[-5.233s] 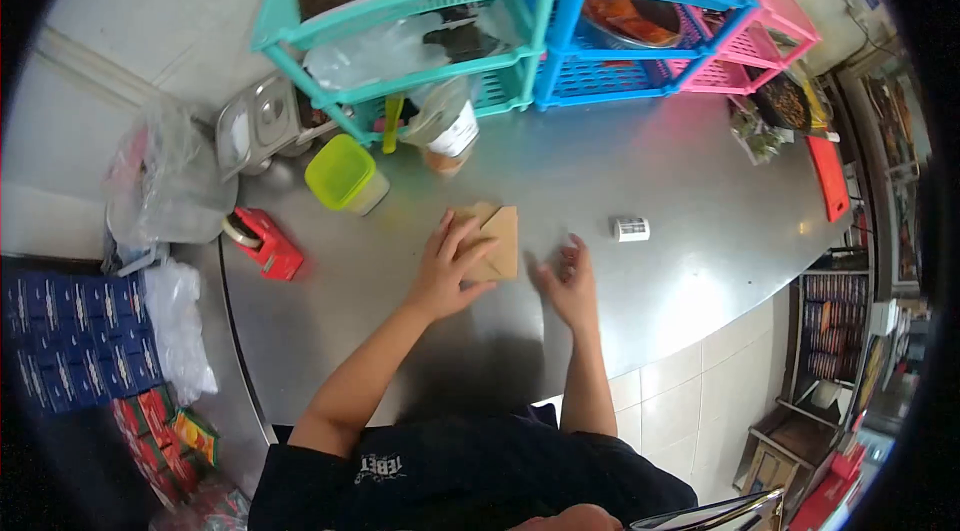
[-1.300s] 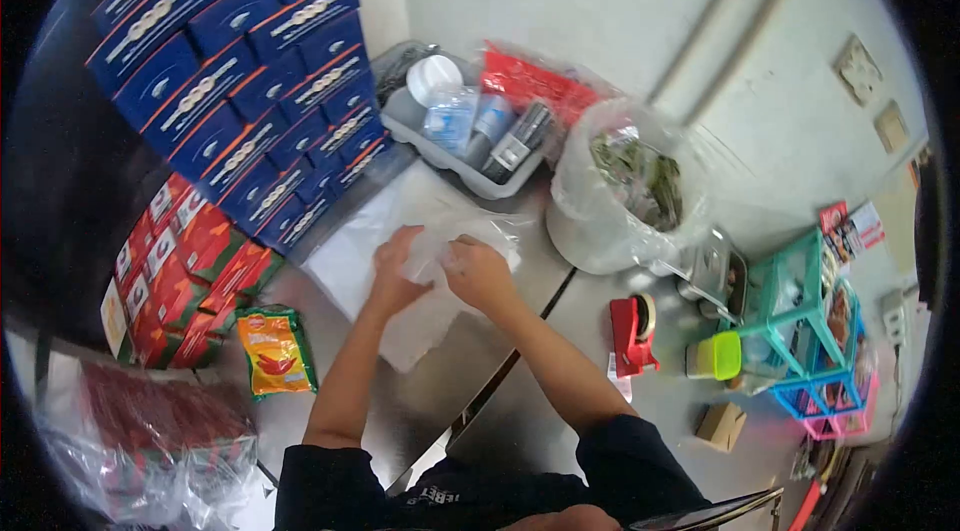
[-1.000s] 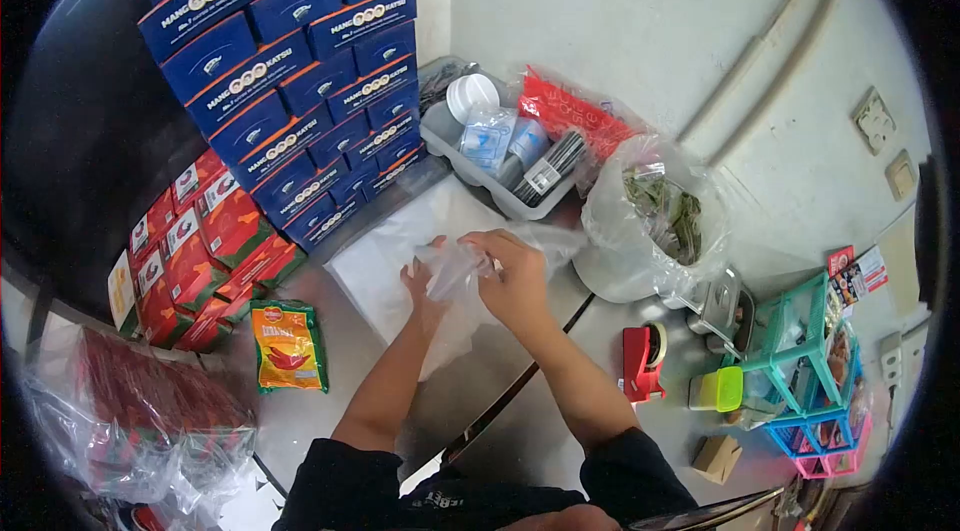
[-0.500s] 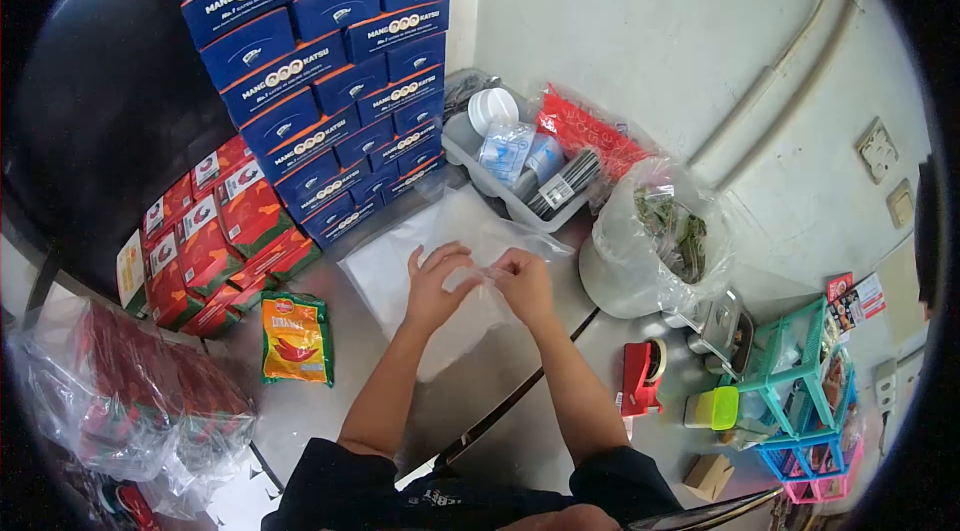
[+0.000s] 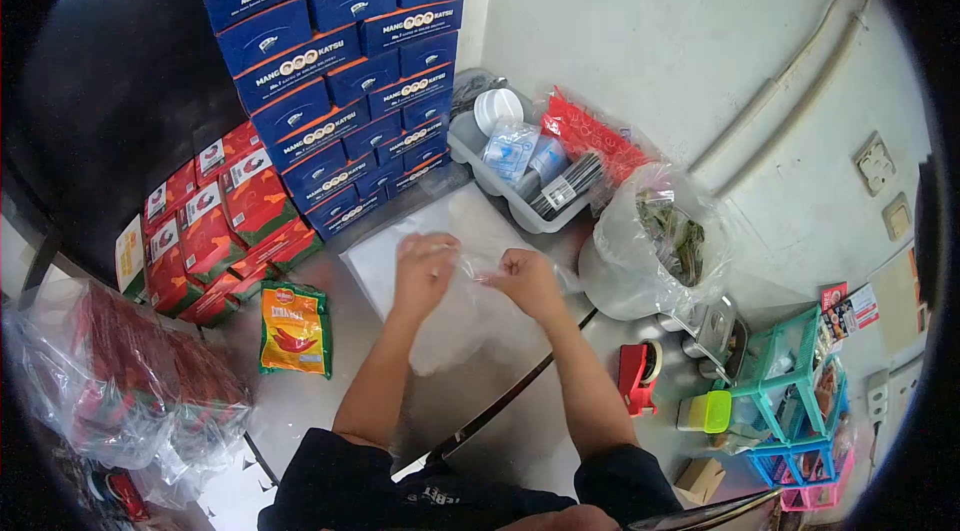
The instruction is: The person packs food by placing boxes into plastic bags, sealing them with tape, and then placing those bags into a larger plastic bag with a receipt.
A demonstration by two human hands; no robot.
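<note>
Clear plastic bag (image 5: 468, 316) hangs between our hands above the steel desk (image 5: 330, 401), over a flat pile of bags (image 5: 385, 249). Our left hand (image 5: 424, 271) and right hand (image 5: 527, 279) each have their grip pinched tight on its upper edge. Blue boxes (image 5: 340, 81) stand at eleven o'clock, a grey tub (image 5: 505, 199) at one, an orange sachet (image 5: 294, 328) at eight.

one head-worn view looks forward and steeply down, from above the person's own dark-shirted chest, onto a grey steel counter (image 5: 470, 411). its fisheye lens rounds the scene inside black corners. the left hand (image 5: 425, 271) and right hand (image 5: 527, 278), pinching a clear thin plastic bag (image 5: 465, 316), sit near at frame centre; stacked blue cardboard boxes (image 5: 330, 61) rise top left.
</note>
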